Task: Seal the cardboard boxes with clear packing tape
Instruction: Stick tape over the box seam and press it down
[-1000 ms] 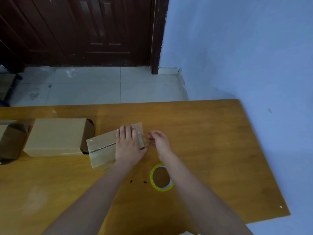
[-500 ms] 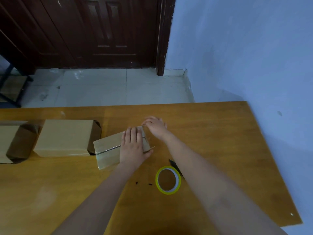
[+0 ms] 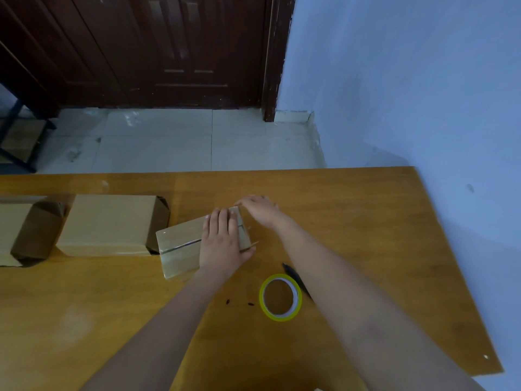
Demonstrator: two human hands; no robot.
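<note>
Since a second ago my right hand (image 3: 260, 210) has crossed from the small cardboard box's (image 3: 180, 246) near-right corner to its far one — fingers flat there, seemingly smoothing tape. My left hand (image 3: 222, 241) presses flat on top (fingers together). Beside my right forearm lies the tape roll (image 3: 280, 297) — on the wooden table (image 3: 366, 221).

Small cardboard box (image 3: 180, 249) lies flat and skewed on the table, top flaps closed, centre seam dark, surface glossy. Second, larger box (image 3: 108, 222) just left of it, right end flaps ajar. Third box (image 3: 25, 230) at the left edge, end open. Yellow-rimmed tape roll (image 3: 280, 297) lies flat, near the small box.
</note>
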